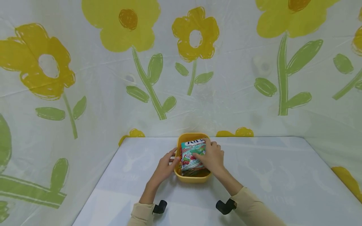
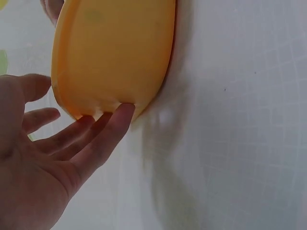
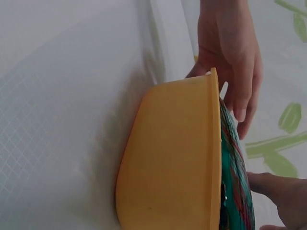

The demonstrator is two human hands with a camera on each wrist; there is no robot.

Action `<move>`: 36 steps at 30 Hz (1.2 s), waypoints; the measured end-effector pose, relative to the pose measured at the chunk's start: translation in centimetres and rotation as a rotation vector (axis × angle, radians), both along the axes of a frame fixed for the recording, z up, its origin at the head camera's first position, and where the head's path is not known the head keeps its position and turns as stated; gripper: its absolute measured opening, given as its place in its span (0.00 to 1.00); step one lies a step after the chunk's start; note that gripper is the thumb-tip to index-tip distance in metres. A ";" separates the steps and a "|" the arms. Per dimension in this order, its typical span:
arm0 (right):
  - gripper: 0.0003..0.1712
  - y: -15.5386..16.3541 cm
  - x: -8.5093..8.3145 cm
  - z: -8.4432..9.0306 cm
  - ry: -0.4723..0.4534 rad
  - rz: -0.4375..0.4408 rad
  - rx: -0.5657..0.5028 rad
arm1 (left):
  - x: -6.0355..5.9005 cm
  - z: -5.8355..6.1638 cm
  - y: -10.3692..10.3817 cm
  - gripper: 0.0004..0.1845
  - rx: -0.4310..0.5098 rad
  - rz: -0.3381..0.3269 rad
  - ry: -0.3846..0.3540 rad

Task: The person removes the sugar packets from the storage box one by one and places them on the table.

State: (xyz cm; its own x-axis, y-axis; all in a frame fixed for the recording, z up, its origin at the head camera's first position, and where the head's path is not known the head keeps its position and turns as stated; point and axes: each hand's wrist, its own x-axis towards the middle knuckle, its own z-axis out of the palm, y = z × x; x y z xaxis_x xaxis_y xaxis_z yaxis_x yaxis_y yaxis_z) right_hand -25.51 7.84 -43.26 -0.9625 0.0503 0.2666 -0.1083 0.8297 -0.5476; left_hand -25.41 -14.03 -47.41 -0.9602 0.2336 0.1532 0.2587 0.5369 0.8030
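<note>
A yellow plastic basket (image 1: 193, 179) stands on the table, with a green-and-red bag of Fox's mint candy (image 1: 190, 157) in it, partly above the rim. My right hand (image 1: 213, 157) holds the bag at its right side, thumb across the printed front and fingers at the upper right edge. In the right wrist view, the thumb touches the face of the candy bag (image 3: 235, 172). My left hand (image 1: 166, 164) is at the basket's left side. Its fairly straight fingertips touch the outer wall of the basket (image 2: 120, 52) in the left wrist view. What lies beneath the bag is mostly hidden.
The white table (image 1: 268, 175) reaches back to a white curtain (image 1: 232, 103) printed with yellow flowers, which also hangs along both sides. The basket stands close to the table's back edge. Black wrist mounts (image 1: 226, 206) stick out from both sleeves.
</note>
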 end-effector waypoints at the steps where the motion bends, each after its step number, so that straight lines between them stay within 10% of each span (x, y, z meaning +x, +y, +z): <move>1: 0.47 -0.2 0.0 0.0 0.013 -0.005 0.021 | 0.0 0.0 0.0 0.28 0.005 -0.006 -0.003; 36: 0.47 -1.4 -0.2 0.9 -0.097 0.134 -0.139 | 0.1 0.2 -0.2 0.27 -0.025 -0.006 -0.011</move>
State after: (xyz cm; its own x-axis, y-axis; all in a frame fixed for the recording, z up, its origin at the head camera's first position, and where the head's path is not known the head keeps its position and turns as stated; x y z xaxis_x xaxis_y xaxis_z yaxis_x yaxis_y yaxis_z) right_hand -25.67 6.45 -42.36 -0.9840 -0.0496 0.1713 -0.1532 0.7270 -0.6693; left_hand -25.34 -14.25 -47.24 -0.9603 0.2432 0.1368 0.2535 0.5555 0.7920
